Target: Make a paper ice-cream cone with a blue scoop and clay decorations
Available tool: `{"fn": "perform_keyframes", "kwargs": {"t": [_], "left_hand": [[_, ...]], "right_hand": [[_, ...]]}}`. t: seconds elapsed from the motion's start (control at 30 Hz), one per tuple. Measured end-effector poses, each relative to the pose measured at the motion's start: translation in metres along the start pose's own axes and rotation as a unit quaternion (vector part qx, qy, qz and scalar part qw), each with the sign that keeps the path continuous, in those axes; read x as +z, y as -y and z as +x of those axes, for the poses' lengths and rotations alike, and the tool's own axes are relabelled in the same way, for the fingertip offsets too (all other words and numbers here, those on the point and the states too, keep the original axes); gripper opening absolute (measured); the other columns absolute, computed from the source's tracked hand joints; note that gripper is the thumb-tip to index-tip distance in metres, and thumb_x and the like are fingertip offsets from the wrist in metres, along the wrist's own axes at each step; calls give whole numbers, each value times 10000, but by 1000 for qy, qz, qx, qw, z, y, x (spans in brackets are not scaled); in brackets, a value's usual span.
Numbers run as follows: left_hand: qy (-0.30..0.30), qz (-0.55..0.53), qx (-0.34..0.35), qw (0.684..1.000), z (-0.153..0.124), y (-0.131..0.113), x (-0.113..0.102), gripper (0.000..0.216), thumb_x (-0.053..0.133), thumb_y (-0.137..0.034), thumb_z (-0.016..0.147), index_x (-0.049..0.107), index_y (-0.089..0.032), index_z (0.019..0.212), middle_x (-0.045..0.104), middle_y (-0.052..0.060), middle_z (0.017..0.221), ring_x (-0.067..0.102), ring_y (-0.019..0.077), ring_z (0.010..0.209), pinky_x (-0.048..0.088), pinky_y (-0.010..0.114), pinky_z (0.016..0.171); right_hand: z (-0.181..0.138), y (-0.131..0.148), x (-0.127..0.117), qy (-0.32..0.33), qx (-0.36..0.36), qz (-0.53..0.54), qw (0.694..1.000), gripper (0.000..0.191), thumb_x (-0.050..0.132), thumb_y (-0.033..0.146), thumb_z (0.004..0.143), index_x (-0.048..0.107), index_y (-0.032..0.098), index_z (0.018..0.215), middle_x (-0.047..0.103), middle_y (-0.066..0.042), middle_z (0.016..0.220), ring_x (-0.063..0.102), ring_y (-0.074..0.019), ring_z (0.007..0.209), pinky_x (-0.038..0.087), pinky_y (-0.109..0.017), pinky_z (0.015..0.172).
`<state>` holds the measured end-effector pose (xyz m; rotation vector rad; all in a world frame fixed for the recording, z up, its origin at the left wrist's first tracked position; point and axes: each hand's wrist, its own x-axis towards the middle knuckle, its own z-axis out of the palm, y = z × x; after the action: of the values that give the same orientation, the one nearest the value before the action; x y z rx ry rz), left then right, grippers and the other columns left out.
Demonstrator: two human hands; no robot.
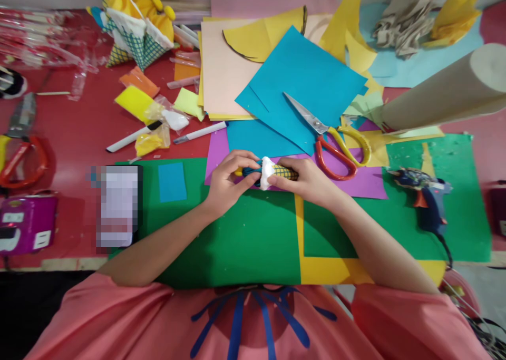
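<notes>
A small paper cone craft (pixel 272 172) lies sideways between my hands, over the purple sheet (pixel 367 183). It has a yellow cross-hatched cone, a white fluffy band and a blue end. My right hand (pixel 306 180) is wrapped round the yellow cone part. My left hand (pixel 227 178) pinches the blue end beside the white band. Both hands hover just above the green sheet (pixel 245 239).
Red-and-yellow scissors (pixel 332 138) rest on blue paper (pixel 304 83) just beyond my hands. A blue glue gun (pixel 425 196) lies at the right. A phone (pixel 118 204) sits left. Finished cone crafts (pixel 136 25), markers (pixel 132 137), foam bits and a cardboard tube (pixel 446 91) crowd the back.
</notes>
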<state>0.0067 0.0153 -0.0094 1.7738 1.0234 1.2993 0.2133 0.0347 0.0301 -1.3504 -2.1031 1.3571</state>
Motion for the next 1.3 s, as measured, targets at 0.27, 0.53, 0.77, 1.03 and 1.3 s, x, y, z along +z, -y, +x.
{"fn": "perform_keyframes", "kwargs": {"t": [0.27,0.53,0.77,1.03,1.3], "left_hand": [[-10,-24,-23,999,1,2,0,88,704,-259,828,670,-247,908,688,19,990,651,141,994,523,287,870],[-41,-52,-59,996,5,2,2,63,718,-292,816,695,-244,849,694,20,930,654,142,960,516,283,841],[-91,-94,-104,986,4,14,1,107,717,-339,815,695,-252,873,703,9,955,656,144,974,520,279,878],[-96,-99,-146,980,7,8,-2,260,544,-454,921,704,-265,1001,673,37,1212,598,218,1212,505,375,1001],[-74,60,21,995,3,4,-9,263,609,-448,881,665,-428,1137,507,-51,1435,440,257,1387,411,489,1134]], "right_hand": [[0,-1,-1,-3,-12,17,1000,444,558,563,858,624,125,822,546,-5,700,442,-110,625,267,-255,564],[1,-4,1,7,-24,57,998,423,532,528,893,638,122,845,515,15,664,409,-93,577,265,-250,527],[3,-7,-2,19,-29,131,991,348,496,457,921,582,143,799,474,30,637,390,-86,557,277,-243,520],[0,-3,4,-44,-38,8,998,331,450,447,920,458,183,721,402,41,582,356,-88,516,226,-257,516],[-3,2,7,-93,-14,-129,987,292,426,451,869,474,181,766,433,4,604,370,-114,519,193,-273,534]]}}
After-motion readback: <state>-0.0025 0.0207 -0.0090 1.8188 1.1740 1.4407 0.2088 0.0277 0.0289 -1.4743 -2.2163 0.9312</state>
